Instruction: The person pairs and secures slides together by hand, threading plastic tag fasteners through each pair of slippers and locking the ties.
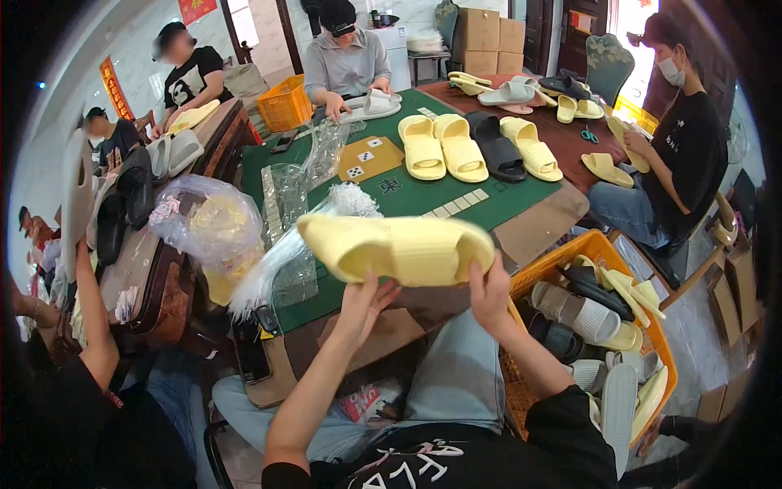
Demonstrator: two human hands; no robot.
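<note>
Between our 2 hands, above the near edge of the table, we hold a yellow slide sandal (399, 253) lengthwise, its ribbed strap in the middle. Our right hand (489, 295) clamps thumb and fingers on its right end. Our left hand (368, 306) meets its lower edge left of the middle, thumb against the near side; we cannot tell how tightly those fingers close.

Just right of us, an orange plastic crate (661, 346) holds a jumble of yellow, grey and black slides (582, 314). At the table's near left lie a car key (266, 319) and a smartphone (251, 359), with a bundle of white plastic strands (273, 265) beyond them. Further left sits a clear plastic bag (208, 213) with yellow contents.

Past our sandal, on the green tabletop (507, 204), 4 slides stand in a row: 3 yellow (422, 151) and 1 black (497, 148), third from the left. Clear plastic packaging (326, 155) lies left of the row.

Across the far side, a co-worker in a grey hoodie (350, 65) handles a grey slide (379, 104). At the far right, a masked co-worker (684, 134) holds another yellow slide (627, 143). Cardboard boxes (478, 39) are stacked behind.
</note>
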